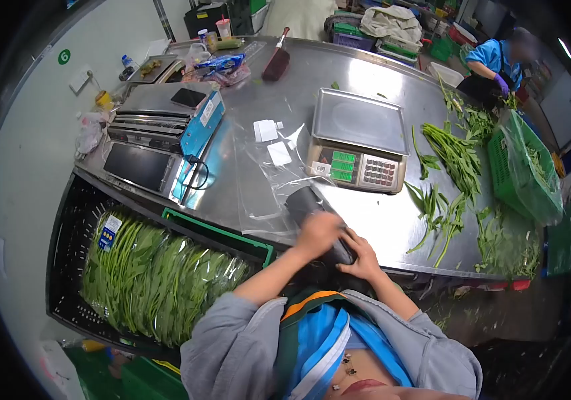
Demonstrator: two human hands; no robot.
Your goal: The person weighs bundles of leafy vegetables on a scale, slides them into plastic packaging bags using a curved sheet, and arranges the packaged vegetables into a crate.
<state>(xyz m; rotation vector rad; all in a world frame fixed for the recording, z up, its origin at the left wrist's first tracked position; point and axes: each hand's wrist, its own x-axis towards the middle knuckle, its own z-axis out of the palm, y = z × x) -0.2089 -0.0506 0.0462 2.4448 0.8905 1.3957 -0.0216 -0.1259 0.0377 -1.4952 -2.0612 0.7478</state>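
Note:
A dark, roughly cylindrical object (304, 202) lies at the front edge of the metal table, below the scale. My left hand (320, 233) is on its middle, slightly blurred, with the fingers curled over it. On its lower right end rests my right hand (360, 257), fingers bent around the side. What exactly the object is cannot be made out. Clear plastic film (259, 193) lies flat just left of it, with white paper labels (278, 153) on top. The digital scale (360, 127) has a bare pan and a lit green display.
Loose leafy stems (455, 160) lie right of the scale, near a green basket (512, 173). A black crate (65, 267) of bagged greens stands lower left. A sealing machine (159, 133) and a brush (276, 65) are on the table. A co-worker (495, 60) stands far right.

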